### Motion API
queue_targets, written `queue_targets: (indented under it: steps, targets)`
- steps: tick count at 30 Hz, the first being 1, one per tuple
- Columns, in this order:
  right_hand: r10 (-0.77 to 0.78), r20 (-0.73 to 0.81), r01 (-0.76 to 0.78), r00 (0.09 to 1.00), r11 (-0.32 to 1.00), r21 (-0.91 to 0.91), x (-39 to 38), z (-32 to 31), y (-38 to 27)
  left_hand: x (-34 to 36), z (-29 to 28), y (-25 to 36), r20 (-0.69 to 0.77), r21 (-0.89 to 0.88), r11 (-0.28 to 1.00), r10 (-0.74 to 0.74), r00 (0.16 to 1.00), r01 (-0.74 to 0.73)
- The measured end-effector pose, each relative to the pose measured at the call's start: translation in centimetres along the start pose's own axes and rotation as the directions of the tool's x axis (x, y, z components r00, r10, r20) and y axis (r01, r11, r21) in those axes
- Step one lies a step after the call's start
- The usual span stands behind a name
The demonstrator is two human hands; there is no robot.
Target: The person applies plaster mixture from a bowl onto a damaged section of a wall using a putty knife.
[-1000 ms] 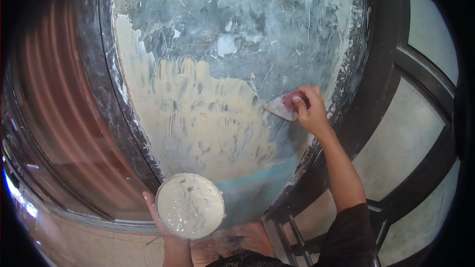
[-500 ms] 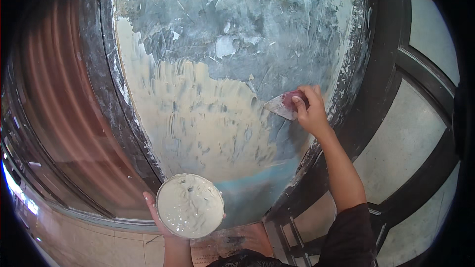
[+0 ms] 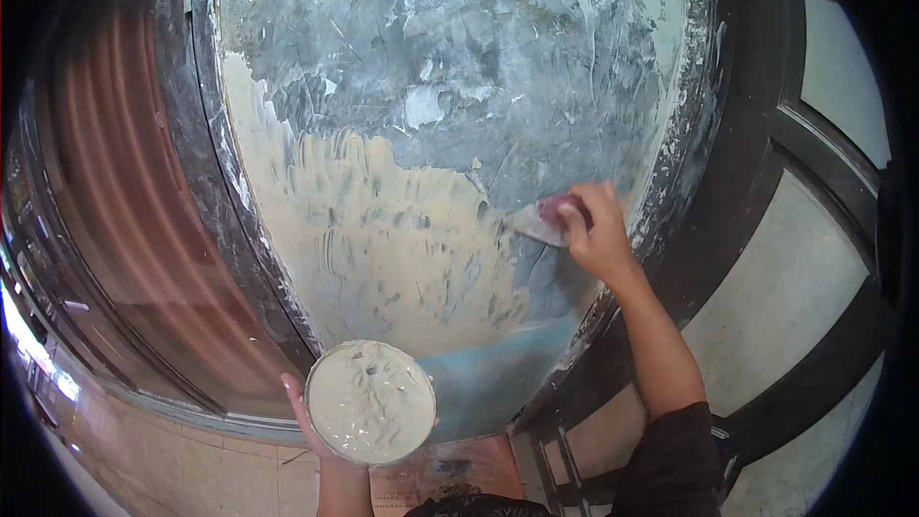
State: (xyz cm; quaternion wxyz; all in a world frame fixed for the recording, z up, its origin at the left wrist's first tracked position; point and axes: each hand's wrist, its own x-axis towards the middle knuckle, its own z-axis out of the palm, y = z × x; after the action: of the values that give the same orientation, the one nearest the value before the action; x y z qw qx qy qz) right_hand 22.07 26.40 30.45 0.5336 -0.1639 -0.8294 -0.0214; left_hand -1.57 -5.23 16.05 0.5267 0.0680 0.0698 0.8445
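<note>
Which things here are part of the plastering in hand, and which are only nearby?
In use: right hand, putty knife, left hand, putty tub, wall panel.
Nearby only: dark window frame, reddish shutter, tiled floor.

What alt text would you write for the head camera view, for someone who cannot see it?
A person's right hand presses a putty knife against a grey wall partly covered with cream filler. The left hand holds a round tub of pale paste below.
</note>
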Motion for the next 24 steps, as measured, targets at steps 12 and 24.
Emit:
queue_targets:
  steps: [12,24]
  targets:
    - [-0.094,-0.030,0.092,0.995,0.993,-0.074,-0.4,0.3,0.2,-1.3,-1.0,-1.0,0.007,0.193,0.968,0.164,0.987,-0.162]
    - [-0.045,-0.029,0.044,0.999,0.998,-0.055,-0.8,-0.3,1.8,-1.7,-0.6,-2.1,0.054,0.158,0.975,0.152,0.987,-0.159]
